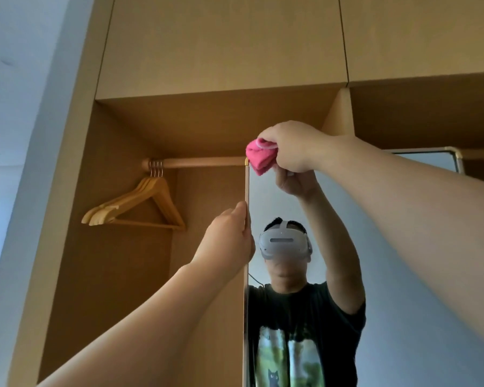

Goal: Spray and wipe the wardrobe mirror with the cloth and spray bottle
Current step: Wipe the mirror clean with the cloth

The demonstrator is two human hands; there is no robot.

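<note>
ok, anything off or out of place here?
Nothing stands out. Right hand holds the pink cloth at the top left corner of the mirror, left hand grips its edge; hangers hang together on the rail. Spray bottle not in view.

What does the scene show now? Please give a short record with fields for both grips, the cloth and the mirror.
right grip: holds the bunched pink cloth at the top left corner of the mirror
left grip: holds the mirror by its left edge
spray bottle: not in view
beside: wooden hangers on the rail, left of the mirror
</note>
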